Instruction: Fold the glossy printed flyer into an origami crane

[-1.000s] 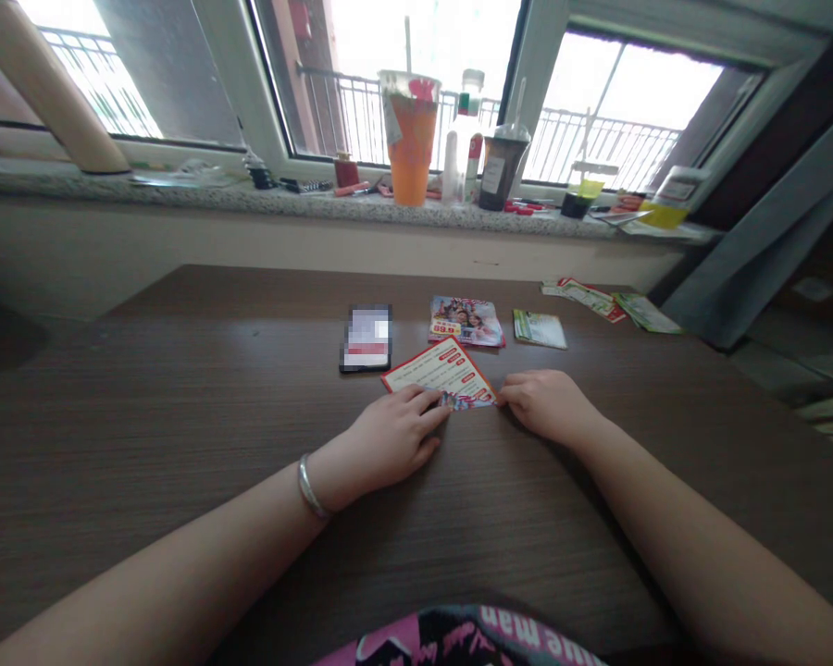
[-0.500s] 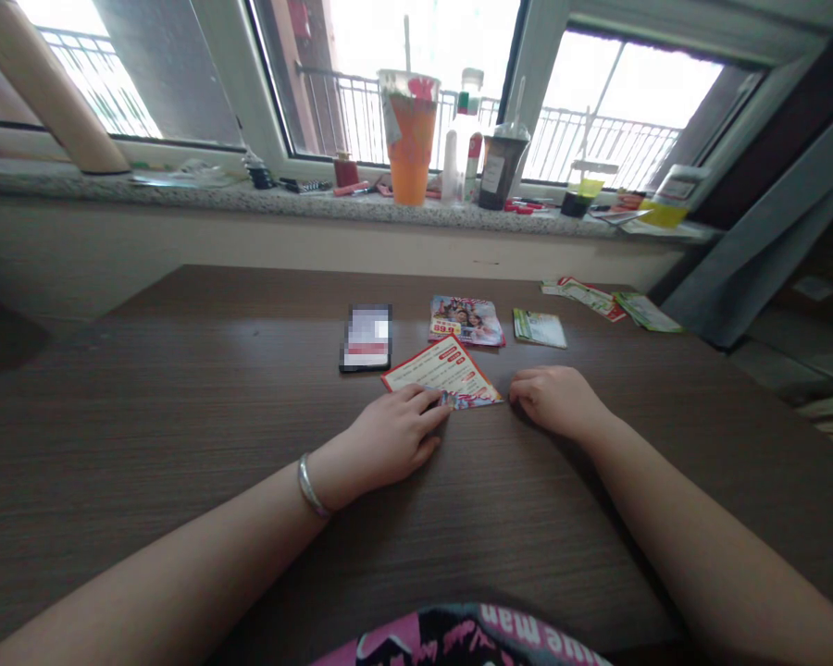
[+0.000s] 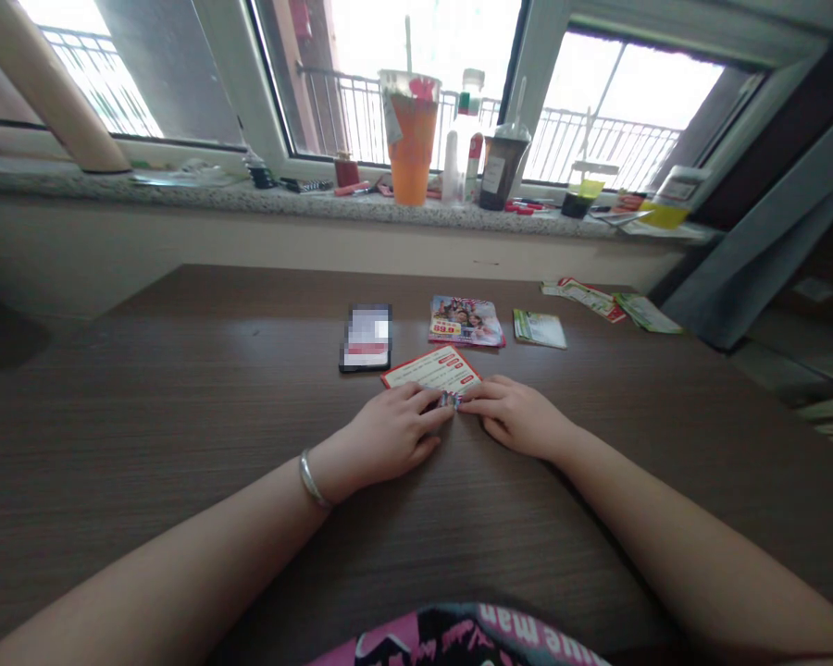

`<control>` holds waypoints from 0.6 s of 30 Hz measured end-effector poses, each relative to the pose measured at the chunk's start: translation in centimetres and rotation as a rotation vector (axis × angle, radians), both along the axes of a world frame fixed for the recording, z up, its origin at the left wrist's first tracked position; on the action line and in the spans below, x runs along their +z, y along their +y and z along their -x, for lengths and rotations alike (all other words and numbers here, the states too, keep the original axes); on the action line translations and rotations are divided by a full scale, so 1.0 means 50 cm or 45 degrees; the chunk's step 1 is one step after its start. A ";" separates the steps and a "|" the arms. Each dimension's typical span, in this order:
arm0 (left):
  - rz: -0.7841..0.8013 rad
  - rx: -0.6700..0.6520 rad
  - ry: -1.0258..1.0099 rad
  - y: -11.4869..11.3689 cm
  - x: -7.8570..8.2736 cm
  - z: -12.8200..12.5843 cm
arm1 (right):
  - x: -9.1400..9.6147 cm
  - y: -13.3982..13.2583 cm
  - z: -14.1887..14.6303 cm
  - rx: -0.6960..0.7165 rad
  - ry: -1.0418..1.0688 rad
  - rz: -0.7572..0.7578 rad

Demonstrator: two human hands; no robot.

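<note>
A cream flyer (image 3: pixel 434 368) with a red border and printed lines lies on the table, its near edge folded over in a narrow strip with a colourful print. On the left part of that fold rests my left hand (image 3: pixel 399 430), fingers laid out flat. My right hand (image 3: pixel 520 416) presses the right part of the same fold with outstretched fingers. The fingertips of both hands nearly meet, and a short piece of the strip shows between them. My hands cover the rest of the near edge. A silver bangle (image 3: pixel 312 478) circles my left wrist.
Behind the flyer lie a phone (image 3: pixel 366 338) with a blurred screen, a stack of colourful flyers (image 3: pixel 466 321) and a small green-white card stack (image 3: pixel 540 328). More leaflets (image 3: pixel 593 299) lie far right. The windowsill holds an orange drink cup (image 3: pixel 411 139), a dark cup (image 3: pixel 501 166) and bottles.
My right hand has moved left from beside the flyer onto its fold, and its fingers have straightened. The flyer's right corner is now folded in or covered. My left hand stays nearly still.
</note>
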State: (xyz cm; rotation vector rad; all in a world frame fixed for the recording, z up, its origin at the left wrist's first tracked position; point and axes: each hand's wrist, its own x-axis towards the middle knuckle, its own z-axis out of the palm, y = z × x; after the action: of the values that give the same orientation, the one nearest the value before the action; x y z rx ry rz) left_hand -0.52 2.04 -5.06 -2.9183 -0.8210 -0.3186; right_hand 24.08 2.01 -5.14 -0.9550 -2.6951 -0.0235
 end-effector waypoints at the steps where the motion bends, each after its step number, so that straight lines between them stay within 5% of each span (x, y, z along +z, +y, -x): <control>1: -0.015 -0.001 0.005 0.000 0.000 -0.001 | 0.000 0.001 0.001 -0.006 -0.020 -0.008; 18: 0.029 -0.010 0.070 0.008 0.018 0.003 | 0.016 -0.015 0.018 -0.144 -0.224 -0.034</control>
State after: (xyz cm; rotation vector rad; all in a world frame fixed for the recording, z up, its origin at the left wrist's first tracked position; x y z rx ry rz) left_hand -0.65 2.42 -4.16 -2.9376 -0.8104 -0.2300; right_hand 23.19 1.25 -4.33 -1.1455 -2.7868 -0.1738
